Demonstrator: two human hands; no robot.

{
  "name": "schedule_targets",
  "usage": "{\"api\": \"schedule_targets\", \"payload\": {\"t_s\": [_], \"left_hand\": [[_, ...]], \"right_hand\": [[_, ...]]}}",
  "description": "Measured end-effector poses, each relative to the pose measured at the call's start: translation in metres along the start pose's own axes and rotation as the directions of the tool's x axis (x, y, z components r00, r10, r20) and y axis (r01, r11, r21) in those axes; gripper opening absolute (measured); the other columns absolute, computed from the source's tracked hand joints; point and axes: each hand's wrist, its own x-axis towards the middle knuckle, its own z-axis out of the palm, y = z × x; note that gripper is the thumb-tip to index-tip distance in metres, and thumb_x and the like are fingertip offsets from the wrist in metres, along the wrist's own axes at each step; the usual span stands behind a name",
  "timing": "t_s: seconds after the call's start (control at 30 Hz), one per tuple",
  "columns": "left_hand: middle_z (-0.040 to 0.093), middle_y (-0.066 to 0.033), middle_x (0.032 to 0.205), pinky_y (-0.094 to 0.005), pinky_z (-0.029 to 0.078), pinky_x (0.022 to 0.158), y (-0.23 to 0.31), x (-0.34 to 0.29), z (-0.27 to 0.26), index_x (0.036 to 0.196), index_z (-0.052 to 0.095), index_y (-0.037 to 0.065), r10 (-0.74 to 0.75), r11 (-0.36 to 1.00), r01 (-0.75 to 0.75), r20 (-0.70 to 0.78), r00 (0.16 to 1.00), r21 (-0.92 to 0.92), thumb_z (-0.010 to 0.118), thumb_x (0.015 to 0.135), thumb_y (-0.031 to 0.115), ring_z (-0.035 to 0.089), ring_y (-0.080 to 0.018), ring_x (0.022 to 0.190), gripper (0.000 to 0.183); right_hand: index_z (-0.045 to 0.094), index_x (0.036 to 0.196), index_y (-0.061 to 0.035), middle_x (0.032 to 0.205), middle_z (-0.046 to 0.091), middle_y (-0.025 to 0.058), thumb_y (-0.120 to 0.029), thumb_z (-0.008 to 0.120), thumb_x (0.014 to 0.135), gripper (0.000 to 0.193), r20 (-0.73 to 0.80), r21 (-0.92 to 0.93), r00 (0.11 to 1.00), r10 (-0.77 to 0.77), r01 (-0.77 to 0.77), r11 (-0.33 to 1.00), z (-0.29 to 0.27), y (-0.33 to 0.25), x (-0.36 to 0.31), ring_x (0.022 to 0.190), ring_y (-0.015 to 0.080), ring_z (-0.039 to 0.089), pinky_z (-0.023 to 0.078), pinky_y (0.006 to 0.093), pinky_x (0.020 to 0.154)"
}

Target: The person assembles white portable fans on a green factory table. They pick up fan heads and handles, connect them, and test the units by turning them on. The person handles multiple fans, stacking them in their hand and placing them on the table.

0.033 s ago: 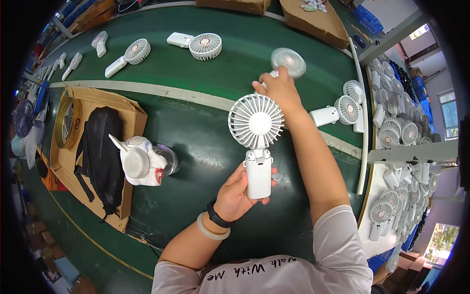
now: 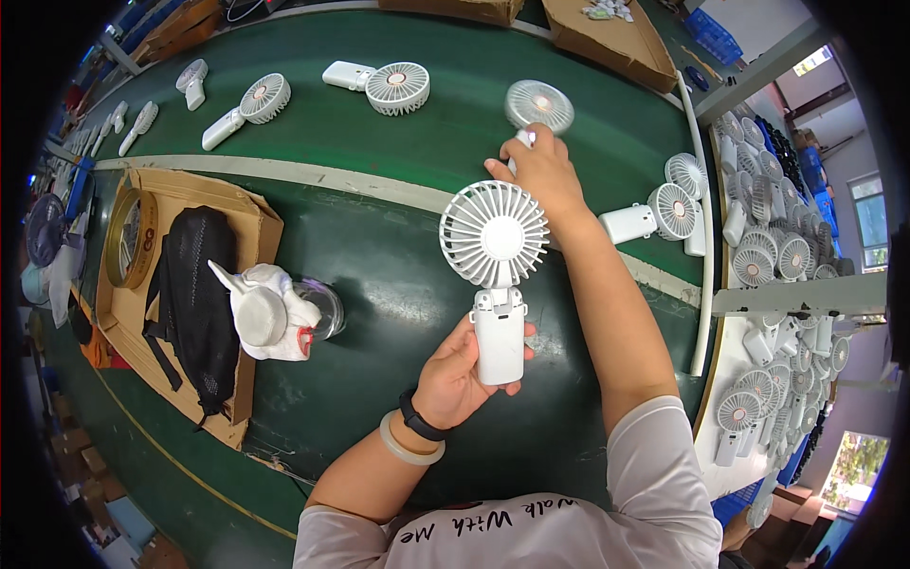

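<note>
we hold a white handheld fan (image 2: 500, 332) upright over a dark green bench (image 2: 398, 266), our left hand (image 2: 453, 375) closed around its handle, with fingertips showing past the handle's right edge and the round slatted head rising above. farther out, our right hand (image 2: 543, 180) reaches to a second fan (image 2: 538, 102), thumb and fingers closed about its handle near the slightly blurred head; most of that handle is hidden, and we cannot tell how firmly it is pinched. a dark wristband (image 2: 424, 417) and a pale bracelet (image 2: 408, 446) circle our left wrist. just right of our right forearm, a third fan (image 2: 627, 224) lies on its side, its head against another fan (image 2: 684, 174). across the far side of the bench, more white fans (image 2: 396, 87) lie spaced out toward the left. nearer on that side, a cardboard tray (image 2: 267, 220) holds a black pouch (image 2: 197, 294) and a roll of tape (image 2: 131, 237), with a white cloth (image 2: 303, 308) beside it, touching a clear container (image 2: 332, 308). at far right, fans crowd the shelves (image 2: 678, 465).
</note>
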Motion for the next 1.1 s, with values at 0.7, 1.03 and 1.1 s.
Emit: {"api": "schedule_targets", "payload": {"t_s": [0.7,1.03,1.1], "left_hand": [[0.042,-0.0149,0.132,-0.0488,0.049,0.089,-0.014,0.0,0.007,0.137,0.028,0.011,-0.005,0.971,-0.001,0.025,1.0,0.237,0.042,0.096,0.022,0.048,-0.0285,0.118,0.045],[0.04,-0.0095,0.134,-0.0472,0.049,0.089,-0.016,-0.001,0.013,0.137,0.028,0.011,-0.105,0.964,0.071,0.122,0.987,0.255,0.043,0.096,0.023,0.047,-0.0253,0.119,0.045],[0.039,-0.01,0.135,-0.047,0.047,0.091,-0.018,-0.002,0.015,0.138,0.027,0.011,-0.069,0.966,0.05,0.064,0.996,0.253,0.043,0.096,0.024,0.047,-0.0251,0.12,0.047]], "right_hand": [[0.052,0.094,-0.0042,0.083,0.061,0.0081,-0.02,0.064,0.083,0.023,0.224,0.642,0.942,0.249,-0.335,0.69,-0.09,-0.054,-0.191,0.07,0.019,0.06,0.048,0.0314,0.063],[0.051,0.089,-0.0009,0.081,0.056,0.0073,-0.009,0.05,0.091,0.008,0.169,0.803,0.913,0.371,-0.346,0.485,-0.079,-0.044,-0.209,0.072,0.0159,0.058,0.047,0.0275,0.065],[0.054,0.092,-0.0019,0.081,0.056,0.0094,-0.015,0.055,0.089,0.013,0.108,0.757,0.94,0.325,-0.29,0.586,-0.077,-0.04,-0.211,0.072,0.0235,0.058,0.047,0.0322,0.064]]}}
